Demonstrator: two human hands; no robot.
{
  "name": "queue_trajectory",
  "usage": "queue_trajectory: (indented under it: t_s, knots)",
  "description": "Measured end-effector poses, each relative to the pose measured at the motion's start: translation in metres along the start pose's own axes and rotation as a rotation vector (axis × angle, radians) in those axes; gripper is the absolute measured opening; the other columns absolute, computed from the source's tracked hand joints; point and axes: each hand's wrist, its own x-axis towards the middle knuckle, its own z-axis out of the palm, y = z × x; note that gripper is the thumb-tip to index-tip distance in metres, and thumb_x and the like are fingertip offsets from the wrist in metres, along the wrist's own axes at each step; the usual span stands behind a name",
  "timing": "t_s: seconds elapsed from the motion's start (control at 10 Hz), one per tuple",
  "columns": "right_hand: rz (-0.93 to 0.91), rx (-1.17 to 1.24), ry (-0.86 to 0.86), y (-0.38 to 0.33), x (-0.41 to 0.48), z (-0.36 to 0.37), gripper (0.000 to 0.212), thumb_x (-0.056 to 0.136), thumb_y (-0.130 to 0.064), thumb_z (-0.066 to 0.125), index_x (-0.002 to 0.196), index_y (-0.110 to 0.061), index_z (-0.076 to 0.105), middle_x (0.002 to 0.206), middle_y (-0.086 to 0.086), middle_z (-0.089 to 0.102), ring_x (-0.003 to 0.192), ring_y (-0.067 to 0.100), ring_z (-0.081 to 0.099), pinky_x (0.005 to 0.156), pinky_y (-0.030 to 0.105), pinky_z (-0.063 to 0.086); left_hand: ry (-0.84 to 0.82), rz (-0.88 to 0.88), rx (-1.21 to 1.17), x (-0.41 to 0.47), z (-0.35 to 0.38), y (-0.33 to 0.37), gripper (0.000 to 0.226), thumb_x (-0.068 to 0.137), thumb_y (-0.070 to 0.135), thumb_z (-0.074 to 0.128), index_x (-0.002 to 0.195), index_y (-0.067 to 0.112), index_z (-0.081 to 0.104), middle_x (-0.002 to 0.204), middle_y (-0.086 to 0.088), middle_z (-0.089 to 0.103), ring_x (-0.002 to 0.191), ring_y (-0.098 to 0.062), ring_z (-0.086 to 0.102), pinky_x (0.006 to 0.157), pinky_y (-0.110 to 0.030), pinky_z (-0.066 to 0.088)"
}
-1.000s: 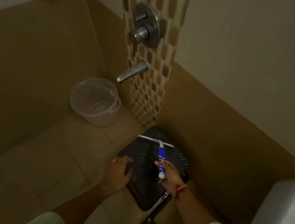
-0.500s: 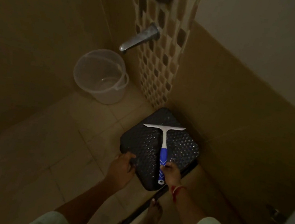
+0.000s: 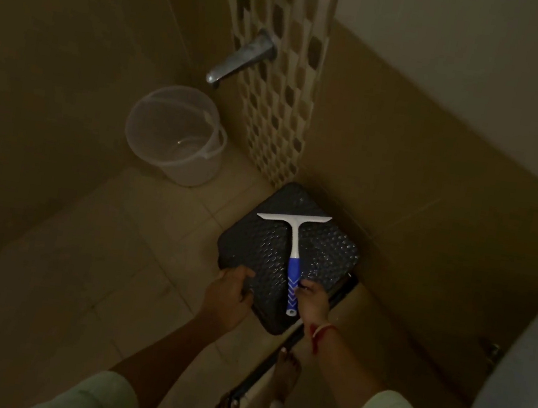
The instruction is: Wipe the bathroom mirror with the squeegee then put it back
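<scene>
The squeegee (image 3: 294,242), with a white blade and a blue and white handle, lies flat on top of a black textured stool (image 3: 263,237) in the corner, blade toward the wall. My right hand (image 3: 314,302) rests on the stool beside the handle's lower end. Its fingertips touch the handle's right side, and the whole handle shows. My left hand (image 3: 230,297) grips the stool's near left edge, fingers curled over the rim. No mirror is in view.
A clear plastic bucket (image 3: 175,135) stands on the tiled floor under a metal spout (image 3: 243,58). A white toilet tank (image 3: 518,387) fills the right edge. My bare feet (image 3: 285,372) stand by a dark floor rail (image 3: 257,375). The room is dim.
The squeegee has been lowered flat onto the stool. My right hand has slid off the handle and now sits beside it. The camera has tilted down; my left hand stays on the stool's edge.
</scene>
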Motion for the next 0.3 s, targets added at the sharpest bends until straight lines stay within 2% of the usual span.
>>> queue_trajectory:
  t_s: [0.1,0.2,0.3]
  knots:
    - [-0.023,0.102,0.013,-0.019,-0.04,-0.006,0.016,0.088,-0.003,0.052,0.1,-0.008,0.06,0.089,0.009,0.059,0.068,0.012,0.053,0.057,0.02,0.042,0.03,0.063,0.0,-0.017,-0.026,0.013,0.032,0.083,0.007,0.061,0.114,0.01,0.057,0.11,-0.012,0.061,0.106,-0.026,0.052,0.091,-0.032,0.04]
    - [-0.041,0.192,-0.011,-0.035,-0.083,-0.014,0.015,0.088,-0.005,0.051,0.098,-0.011,0.059,0.086,0.01,0.059,0.068,0.015,0.054,0.059,0.023,0.046,0.021,0.159,0.017,-0.036,-0.053,0.027,0.03,0.084,0.009,0.061,0.114,0.011,0.056,0.11,-0.008,0.061,0.104,-0.023,0.053,0.089,-0.026,0.037]
    - [-0.125,0.301,-0.047,-0.055,-0.134,-0.025,0.013,0.089,-0.004,0.049,0.096,-0.01,0.059,0.076,0.006,0.058,0.063,0.012,0.054,0.05,0.016,0.047,0.016,0.239,0.015,-0.056,-0.084,0.051,0.029,0.085,0.01,0.06,0.114,0.012,0.056,0.106,-0.007,0.063,0.097,-0.024,0.056,0.089,-0.032,0.044]
